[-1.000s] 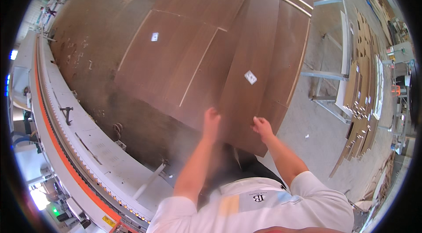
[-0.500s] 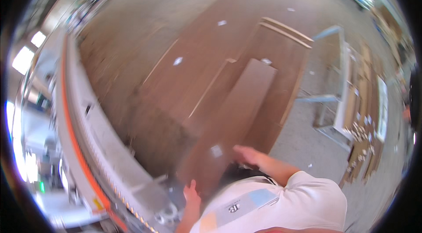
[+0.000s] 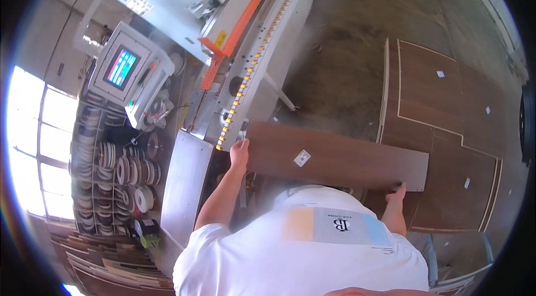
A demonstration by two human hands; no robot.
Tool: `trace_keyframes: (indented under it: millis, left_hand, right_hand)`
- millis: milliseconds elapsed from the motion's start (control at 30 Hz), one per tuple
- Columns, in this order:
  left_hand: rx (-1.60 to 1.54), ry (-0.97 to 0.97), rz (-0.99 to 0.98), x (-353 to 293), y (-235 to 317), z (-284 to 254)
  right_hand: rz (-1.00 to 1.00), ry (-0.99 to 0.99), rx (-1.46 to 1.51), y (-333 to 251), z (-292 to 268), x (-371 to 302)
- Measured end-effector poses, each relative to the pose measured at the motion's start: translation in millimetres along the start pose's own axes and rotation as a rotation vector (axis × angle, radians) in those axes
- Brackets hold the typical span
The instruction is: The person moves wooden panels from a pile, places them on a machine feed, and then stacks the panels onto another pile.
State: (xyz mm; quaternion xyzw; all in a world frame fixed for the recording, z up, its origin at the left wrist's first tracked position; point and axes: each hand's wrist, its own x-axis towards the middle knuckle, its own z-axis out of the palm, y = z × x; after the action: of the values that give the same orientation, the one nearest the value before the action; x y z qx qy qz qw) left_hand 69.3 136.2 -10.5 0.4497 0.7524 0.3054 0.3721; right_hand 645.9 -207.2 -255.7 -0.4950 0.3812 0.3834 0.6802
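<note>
A long brown wooden panel with a white label is held crosswise in front of my body. My left hand grips its left end, close to the yellow rollers of the machine. Under the near edge by the right corner, my right hand has its fingers closed on the panel. The fingertips beneath the board are hidden. The panel's left end is beside the machine's near end, and I cannot tell whether they touch.
The long machine with an orange guard stretches away ahead. A control screen stands to its left, above a rack of edge-banding rolls. Stacked brown boards lie at right. More boards are piled at lower left.
My view has turned left toward the machine. The panel now lies crosswise instead of pointing away from me. My right hand, earlier beside the panel, now grips it near the right end.
</note>
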Motion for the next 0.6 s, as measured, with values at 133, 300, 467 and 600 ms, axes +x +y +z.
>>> trace_keyframes:
  millis: [133,300,467,600]
  left_hand:
    - [0.164,0.15,0.058,56,-17,-29]
    - [0.31,0.161,0.041,139,-4,-45]
    - [0.527,0.14,0.141,223,18,-34]
    - [0.637,0.226,0.3,265,17,-41]
  right_hand:
    - [0.003,-0.012,-0.021,27,33,-33]
    - [-0.172,-0.157,0.056,18,77,-98]
    - [-0.311,-0.155,-0.01,38,114,-85]
    - [-0.279,-0.303,0.064,87,154,-101]
